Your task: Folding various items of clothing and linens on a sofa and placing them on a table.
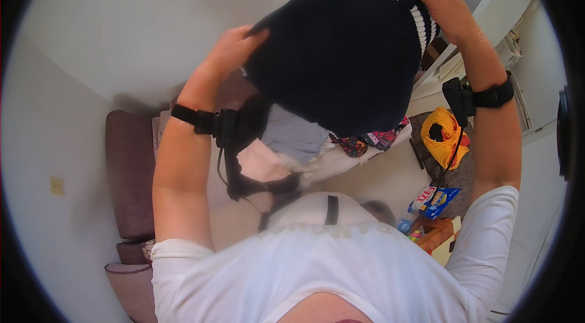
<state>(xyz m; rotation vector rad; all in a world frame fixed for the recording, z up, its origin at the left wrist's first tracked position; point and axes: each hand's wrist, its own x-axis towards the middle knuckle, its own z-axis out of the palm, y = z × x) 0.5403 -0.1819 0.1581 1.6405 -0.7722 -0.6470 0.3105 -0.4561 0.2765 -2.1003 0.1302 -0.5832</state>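
A dark navy knitted garment (338,49) with white stripes on its ribbed edge is stretched between my raised hands. My left hand (237,46) pinches one side of it between thumb and fingers. At the striped end, my right hand (434,1) grips the ribbing, thumb on the near face. The cloth hangs above a pile of clothes and hides part of it. In that pile lie a blue-grey finely striped cloth (295,133), a pale pink cloth (261,161) and a colourful patterned cloth (352,145).
A purple-brown sofa (130,172) runs along the wall at left. On the right are a yellow plastic bag (441,136), a blue and white printed package (434,202) and a wooden box-like item (436,236). Black straps with small devices (224,126) circle both forearms, with cables hanging down.
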